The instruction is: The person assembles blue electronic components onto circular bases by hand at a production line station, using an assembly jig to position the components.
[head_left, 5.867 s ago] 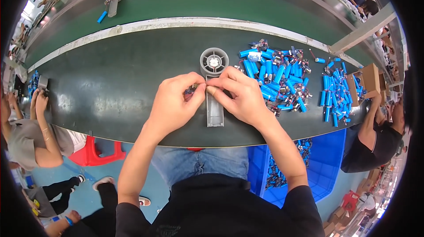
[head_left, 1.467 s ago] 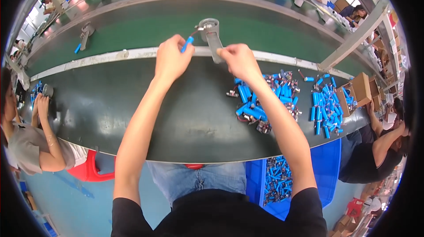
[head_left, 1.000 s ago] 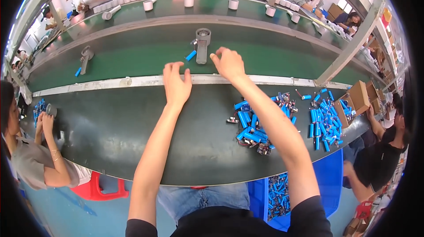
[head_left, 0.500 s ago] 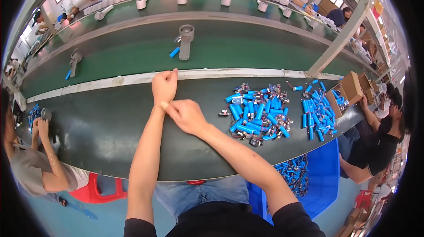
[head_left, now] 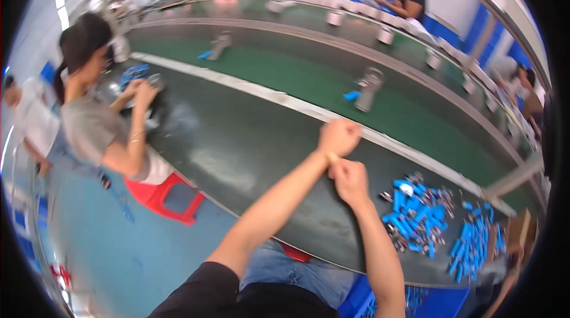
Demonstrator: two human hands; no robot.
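My left hand is curled into a fist above the dark work surface, close to its pale far edge strip. Against that wrist, the closed fingers of my right hand are pressed. A small tan patch shows where they meet; what the fingers hold there is blurred. To the right of my hands lies a heap of blue cylindrical cells with wires and small boards. Beyond it is a second pile of blue cells.
On the green conveyor lie a grey handled device and another farther left, each with a blue cell beside it. A co-worker handles a part at the left, near a red stool. A blue bin stands below the right edge.
The view has swung left, so the table, piles and conveyor appear tilted and shifted right. My right hand still touches my left wrist. More of the left co-worker is visible.
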